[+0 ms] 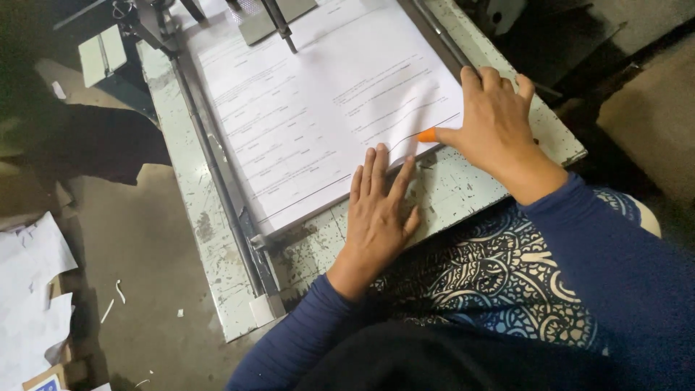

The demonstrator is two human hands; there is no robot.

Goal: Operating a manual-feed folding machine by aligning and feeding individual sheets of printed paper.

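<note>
**Both hands flat at the near edge of the paper stack**

On the worn metal table [217, 239], the stack of printed paper [318, 116] lies square between a dark rail [217, 181] along its left side and another rail [441, 36] along its right, and its near edge runs just short of the table's near edge. Your left hand [378, 210] lies palm down at that near edge, fingers straight and close together, the fingertips [380, 156] resting on the top sheet while the palm sits on the chipped, paint-flecked table surface. It grips nothing. Your right hand [496, 123] rests at the stack's near right corner, fingers spread and curled over the right-hand rail, holding nothing. An orange cap [427, 135] covers the thumb tip, which presses on the sheet right at the corner, where the top sheet's edge lifts slightly.

At the far edge of the stack, a thin dark rod [282, 27] reaches down onto the paper from a grey plate [271, 18] above it. Beyond the table's left edge, loose white sheets [29, 289] lie on the dusty floor [137, 246], with small paper scraps near them. Your blue sleeves and patterned clothing fill the near side of the view.
</note>
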